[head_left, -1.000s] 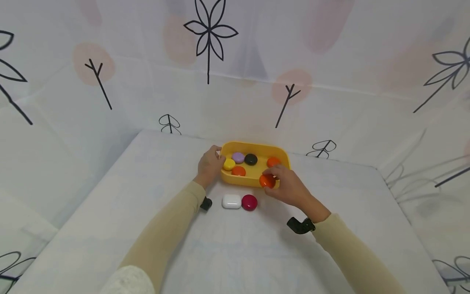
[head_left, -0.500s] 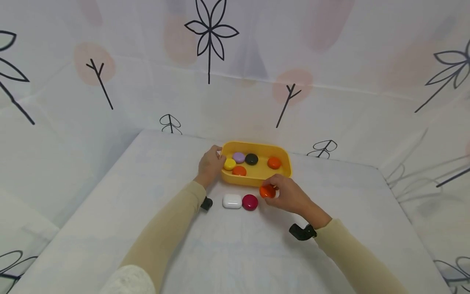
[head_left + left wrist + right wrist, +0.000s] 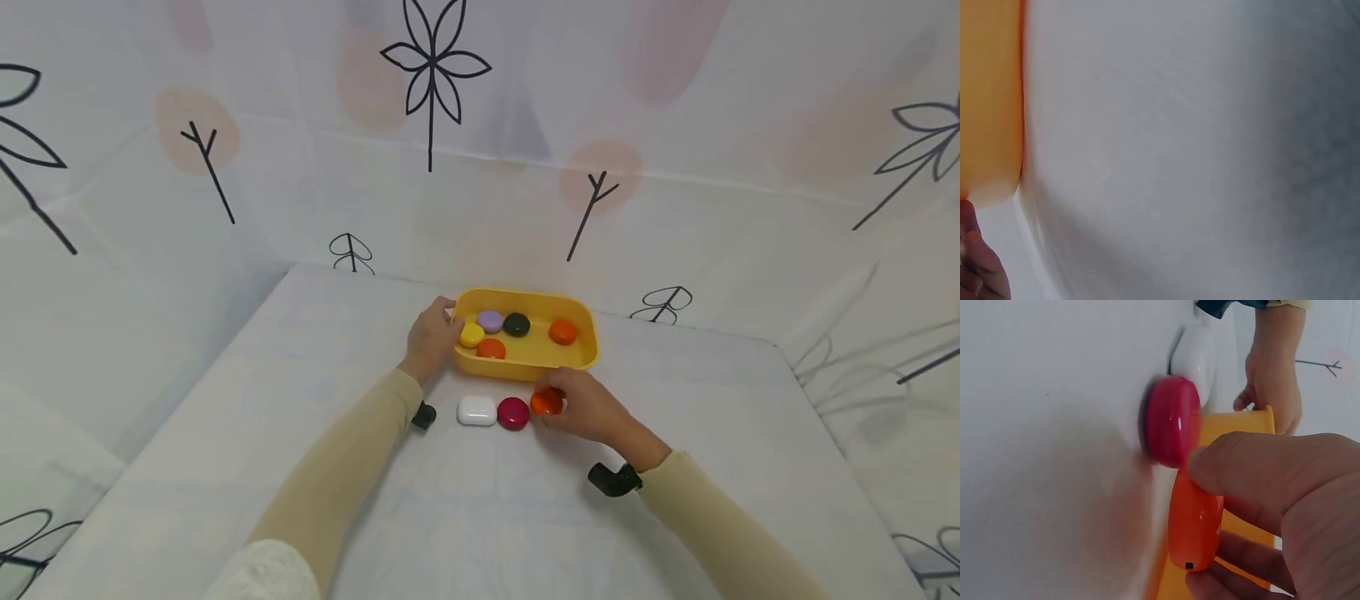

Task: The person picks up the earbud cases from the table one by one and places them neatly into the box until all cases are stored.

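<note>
A round orange earbud case (image 3: 547,402) is pinched between the thumb and fingers of my right hand (image 3: 590,407), in front of the yellow tray. In the right wrist view a small black port shows on the orange earbud case (image 3: 1194,528). It sits close beside a round crimson earbud case (image 3: 513,414), to whose left lies a white, rounded-rectangular earbud case (image 3: 477,410). My left hand (image 3: 432,337) grips the left end of the yellow tray (image 3: 517,367). The left wrist view catches only the tray's outer wall (image 3: 991,94) and some of the left fingers (image 3: 985,265).
Inside the tray lie a lilac case (image 3: 491,322), a black one (image 3: 517,324), a yellow one (image 3: 472,335) and two orange ones, at the left (image 3: 491,348) and right (image 3: 563,332). A white cloth covers the table (image 3: 450,517); patterned fabric (image 3: 480,208) stands behind.
My right hand has carried the orange earbud case from over the tray's front wall toward me, down to the right of the crimson one. The left hand stays on the tray.
</note>
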Demonstrator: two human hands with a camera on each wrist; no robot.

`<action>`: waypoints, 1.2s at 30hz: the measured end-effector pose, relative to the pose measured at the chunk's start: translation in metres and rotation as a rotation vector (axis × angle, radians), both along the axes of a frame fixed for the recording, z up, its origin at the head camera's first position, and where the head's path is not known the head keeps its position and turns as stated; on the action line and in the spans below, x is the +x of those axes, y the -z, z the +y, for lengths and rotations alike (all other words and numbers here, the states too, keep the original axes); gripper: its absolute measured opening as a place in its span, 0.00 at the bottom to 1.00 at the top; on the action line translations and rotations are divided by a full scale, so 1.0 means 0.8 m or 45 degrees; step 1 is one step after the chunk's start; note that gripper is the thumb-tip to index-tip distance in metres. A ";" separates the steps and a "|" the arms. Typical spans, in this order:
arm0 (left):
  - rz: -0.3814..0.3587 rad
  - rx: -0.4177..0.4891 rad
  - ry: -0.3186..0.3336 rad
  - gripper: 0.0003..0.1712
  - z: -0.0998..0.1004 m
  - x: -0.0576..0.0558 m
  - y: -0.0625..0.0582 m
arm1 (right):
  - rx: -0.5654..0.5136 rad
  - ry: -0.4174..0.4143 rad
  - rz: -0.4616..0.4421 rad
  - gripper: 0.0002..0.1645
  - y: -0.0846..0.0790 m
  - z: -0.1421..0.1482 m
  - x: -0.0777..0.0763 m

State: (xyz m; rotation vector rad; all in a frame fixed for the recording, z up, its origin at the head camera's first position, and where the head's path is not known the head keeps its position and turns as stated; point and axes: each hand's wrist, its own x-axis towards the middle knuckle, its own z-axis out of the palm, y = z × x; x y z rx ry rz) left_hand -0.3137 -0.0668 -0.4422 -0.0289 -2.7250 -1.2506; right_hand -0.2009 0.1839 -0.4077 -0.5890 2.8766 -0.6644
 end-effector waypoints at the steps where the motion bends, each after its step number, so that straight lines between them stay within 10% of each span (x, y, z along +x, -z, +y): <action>1: -0.009 0.004 0.002 0.23 0.000 0.000 0.000 | 0.004 0.004 -0.007 0.18 0.002 0.000 -0.001; 20: 0.022 -0.020 -0.016 0.22 0.003 0.001 0.002 | 0.031 0.006 -0.056 0.19 0.020 0.001 -0.002; 36: -0.011 -0.017 -0.017 0.22 0.003 0.004 -0.006 | 0.021 0.113 0.019 0.19 -0.011 -0.010 -0.002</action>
